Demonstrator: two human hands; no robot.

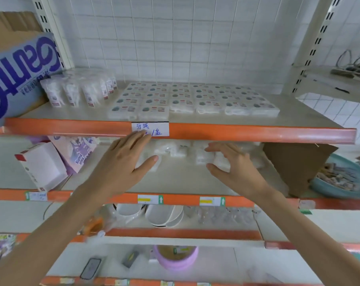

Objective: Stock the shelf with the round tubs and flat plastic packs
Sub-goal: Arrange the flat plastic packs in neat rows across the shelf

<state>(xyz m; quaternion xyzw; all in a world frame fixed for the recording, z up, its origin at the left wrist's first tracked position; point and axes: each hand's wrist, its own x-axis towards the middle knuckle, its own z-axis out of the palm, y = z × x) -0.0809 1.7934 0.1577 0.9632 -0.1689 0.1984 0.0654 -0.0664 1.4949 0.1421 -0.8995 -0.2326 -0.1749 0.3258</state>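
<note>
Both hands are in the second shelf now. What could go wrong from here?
1. The white box sits tilted over the shelf edge near the left hand; a sideways sweep may knock it off.
2. The white packs lie loose and jumbled; the right hand might drag neighbours out with one.
3. Blur hides its grip, so a pack may slip.

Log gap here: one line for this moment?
left hand: open, over white packs | right hand: brackets white pack, grip unclear | upper shelf: round tubs, flat packs
</note>
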